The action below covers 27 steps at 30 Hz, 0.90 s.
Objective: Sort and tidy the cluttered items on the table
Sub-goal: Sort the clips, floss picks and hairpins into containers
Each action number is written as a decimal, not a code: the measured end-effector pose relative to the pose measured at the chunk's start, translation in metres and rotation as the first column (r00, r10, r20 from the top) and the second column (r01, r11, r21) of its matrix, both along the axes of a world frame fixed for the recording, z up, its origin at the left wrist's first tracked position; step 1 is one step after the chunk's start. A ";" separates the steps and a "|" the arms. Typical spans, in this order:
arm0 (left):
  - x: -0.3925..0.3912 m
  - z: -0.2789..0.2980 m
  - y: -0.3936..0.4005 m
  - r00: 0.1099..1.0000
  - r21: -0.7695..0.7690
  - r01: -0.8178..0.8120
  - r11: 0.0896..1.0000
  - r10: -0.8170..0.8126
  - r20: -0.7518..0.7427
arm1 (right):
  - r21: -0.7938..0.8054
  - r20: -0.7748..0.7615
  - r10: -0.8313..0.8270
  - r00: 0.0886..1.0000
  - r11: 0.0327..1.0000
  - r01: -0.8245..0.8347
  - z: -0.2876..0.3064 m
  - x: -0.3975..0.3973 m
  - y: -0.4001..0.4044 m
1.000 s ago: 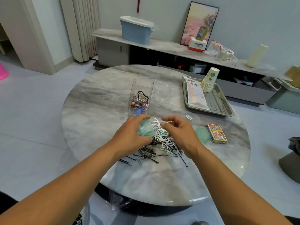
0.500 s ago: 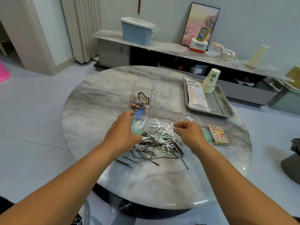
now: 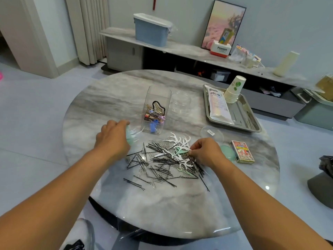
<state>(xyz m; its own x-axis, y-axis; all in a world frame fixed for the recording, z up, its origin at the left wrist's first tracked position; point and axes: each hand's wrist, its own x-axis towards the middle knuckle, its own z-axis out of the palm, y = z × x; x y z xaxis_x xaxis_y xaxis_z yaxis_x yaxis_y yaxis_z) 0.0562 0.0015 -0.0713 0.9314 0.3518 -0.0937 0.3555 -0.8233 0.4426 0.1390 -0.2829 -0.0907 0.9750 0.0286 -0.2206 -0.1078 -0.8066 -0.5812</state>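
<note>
- While gripping a small mint-green container (image 3: 130, 137) with white floss picks poking from it: left hand (image 3: 112, 139), at the left of the pile, just beside the clear square box.
- Holding coloured hair clips and a black clip: clear square box (image 3: 156, 109), upright on the bench (image 3: 108, 109).
- Beside it, nothing visible inside: clear round jar (image 3: 180, 102).
- Heaped mid-bench: black hairpins (image 3: 158, 163), paper clips and white floss picks (image 3: 178, 141), tangled together.
- Pinching at a pick in the heap: right hand (image 3: 207, 152).
- Farther right: clear lid (image 3: 211, 132), mint lid (image 3: 227, 152), card box (image 3: 242, 151).
- Carrying a packet and stacked paper cups (image 3: 234, 90): metal tray (image 3: 252, 121).
</note>
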 end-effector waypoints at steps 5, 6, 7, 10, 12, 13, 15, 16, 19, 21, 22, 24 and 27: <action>0.007 -0.004 0.014 0.995 0.004 0.061 0.998 -0.060 -0.084 | 0.024 0.033 -0.032 0.999 0.999 0.032 -0.001 -0.007 -0.006; 0.008 -0.004 0.014 0.993 -0.001 0.071 0.998 -0.070 -0.094 | 0.053 0.027 -0.051 0.998 0.997 0.050 0.000 -0.007 -0.008; 0.008 -0.005 0.014 0.992 -0.004 0.076 0.997 -0.076 -0.100 | 0.083 0.022 -0.072 0.997 0.994 0.070 0.002 -0.008 -0.010; 0.008 -0.005 0.009 0.991 0.041 0.103 0.994 -0.100 -0.087 | 0.174 -0.034 -0.124 0.992 0.976 0.128 0.012 -0.009 -0.017; 0.008 -0.002 0.003 0.990 0.086 0.135 0.987 -0.132 -0.039 | 0.239 -0.085 -0.153 0.985 0.956 0.170 0.018 -0.013 -0.020; 0.008 0.000 -0.002 0.988 0.100 0.152 0.983 -0.152 -0.001 | 0.257 -0.102 -0.166 0.981 0.948 0.187 0.021 -0.015 -0.021; 0.005 0.007 -0.016 0.972 0.109 0.197 0.974 -0.209 0.110 | 0.300 -0.135 -0.188 0.973 0.928 0.221 0.024 -0.019 -0.022; 0.003 0.010 -0.027 0.953 0.098 0.220 0.971 -0.235 0.189 | 0.336 -0.159 -0.197 0.967 0.911 0.241 0.024 -0.019 -0.022; -0.003 0.020 -0.061 0.911 -0.183 0.278 0.943 -0.198 0.363 | 0.460 -0.293 -0.187 0.938 0.832 0.310 0.027 -0.019 -0.021; -0.006 0.023 -0.083 0.957 -0.555 0.261 0.790 -0.139 0.253 | 0.549 -0.396 -0.132 0.909 0.760 0.349 0.028 -0.019 -0.020; -0.007 0.021 -0.092 0.980 -0.725 0.197 0.659 -0.107 0.169 | 0.596 -0.442 -0.087 0.893 0.716 0.365 0.028 -0.020 -0.019; -0.009 0.015 -0.108 0.999 -0.943 -0.004 0.334 -0.047 -0.021 | 0.674 -0.495 0.011 0.869 0.636 0.376 0.028 -0.024 -0.014; -0.012 0.003 -0.122 0.984 -0.988 -0.151 0.023 -0.095 -0.152 | 0.719 -0.478 0.082 0.875 0.608 0.336 0.025 -0.032 -0.006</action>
<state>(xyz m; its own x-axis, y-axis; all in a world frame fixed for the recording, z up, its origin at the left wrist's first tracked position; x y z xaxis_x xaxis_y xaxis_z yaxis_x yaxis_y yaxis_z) 0.0442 -0.1206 -0.0688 0.8542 -0.1734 -0.4901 0.5166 0.3882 0.7632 0.1072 -0.2893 -0.0661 0.7852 0.2715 -0.5566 -0.5687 -0.0398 -0.8216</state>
